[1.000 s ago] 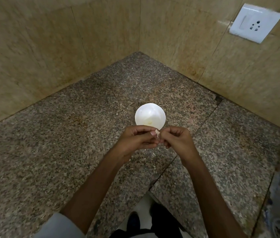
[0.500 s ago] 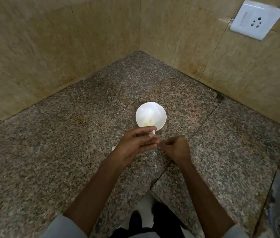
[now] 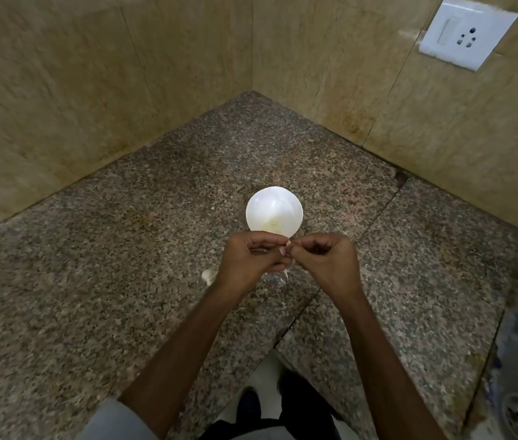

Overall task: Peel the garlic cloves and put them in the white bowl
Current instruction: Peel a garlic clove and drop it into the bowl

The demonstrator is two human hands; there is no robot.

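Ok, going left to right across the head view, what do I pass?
Garlic piece on the counter → left hand → clove pinched between both hands → right hand → wall socket.

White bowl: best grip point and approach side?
Likely best: pinch the white bowl by its rim at the left or far edge, from above. Round, no handle; peeled garlic sits inside towards the front; left hand and right hand, pinching a garlic clove, crowd the near edge.
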